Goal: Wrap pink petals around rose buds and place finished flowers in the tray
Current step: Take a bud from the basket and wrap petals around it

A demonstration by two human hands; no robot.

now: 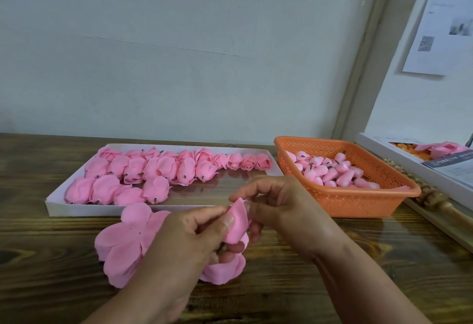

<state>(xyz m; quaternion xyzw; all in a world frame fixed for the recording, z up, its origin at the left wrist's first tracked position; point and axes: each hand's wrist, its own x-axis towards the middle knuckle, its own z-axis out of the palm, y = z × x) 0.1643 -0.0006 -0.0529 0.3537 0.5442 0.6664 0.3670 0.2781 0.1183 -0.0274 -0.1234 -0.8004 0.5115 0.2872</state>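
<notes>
Head view, looking down on a dark-stained wooden tabletop (pixel 294 285) set against a pale grey wall (pixel 179 42); both bare hands meet just in front of the camera. The left hand (pixel 184 236) is closed around the lower part of a partly wrapped pink rose flower (pixel 236 224), thumb pressed on an upright soft pink petal; the right hand (pixel 279 206) pinches the top edge of that same petal between thumb and forefinger, remaining fingers curled beneath; the bud inside is hidden by petals and fingers. Under and to the left of the left hand lies a stack of flat pink five-lobed petal sheets (pixel 122 244), resting on the tabletop; a second loose pink petal piece (pixel 222 270) shows below the left fingers.

Beyond the hands stands a shallow white cardboard tray (pixel 76 210), long side toward the viewer; finished pink roses (pixel 143 172) fill its left and rear portions in rows, the right front portion being bare. To the right of the tray, just beside it, sits an orange perforated plastic basket (pixel 358 203) holding small pink rose buds with white tips (pixel 330 170). At far right, a white open box (pixel 409 162) with pink and orange contents; a printed paper sheet (pixel 440 21) hangs on the wall above.
</notes>
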